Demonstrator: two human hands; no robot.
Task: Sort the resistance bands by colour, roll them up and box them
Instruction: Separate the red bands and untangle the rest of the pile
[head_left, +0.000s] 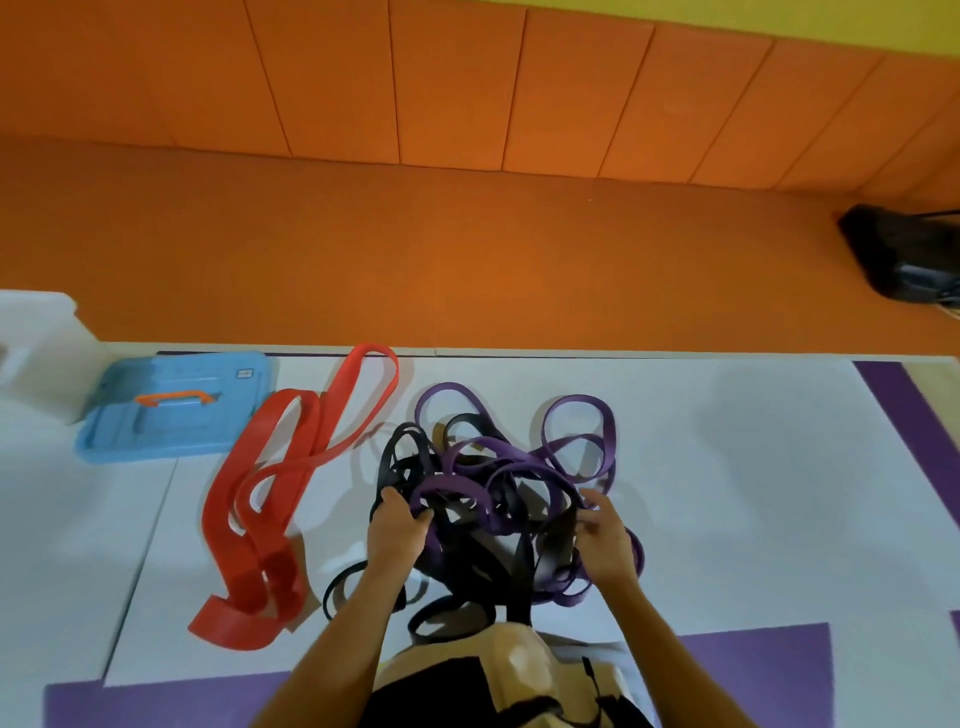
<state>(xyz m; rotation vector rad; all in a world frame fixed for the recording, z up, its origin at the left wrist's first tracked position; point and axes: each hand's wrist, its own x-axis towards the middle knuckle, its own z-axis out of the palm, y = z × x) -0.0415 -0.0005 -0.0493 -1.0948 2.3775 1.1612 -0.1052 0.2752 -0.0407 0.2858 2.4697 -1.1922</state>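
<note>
From my remote seat I see both hands buried in the tangle of black and purple bands (498, 499), which lies heaped in the middle of the white surface (727, 467), just in front of the person's body; the left hand (397, 525) sits on the tangle's left side, its fingers curled round a purple loop while the thumb lies against a black strand; the right hand (605, 535) is at the tangle's right edge, fingers bent inward and pinching a strand there, though I cannot tell whether that strand is black or purple. Several purple loops spill out toward the far side of the heap, and black loops trail out on the near side, between the forearms.

The red bands (275, 566) lie apart from the heap, to its left; they form one long, loose bundle running from the far edge of the surface toward the near edge, and no other colour is mixed in with them. Beyond them, farther left, a blue lid (197, 431) with an orange handle lies flat; a white box (41, 353) stands just beside it at the picture's left edge. A purple mat (753, 665) shows under the near edge of the white surface; an orange floor (467, 260) stretches beyond to a padded orange wall (467, 78); a black object (904, 254) rests on the floor at far right.
</note>
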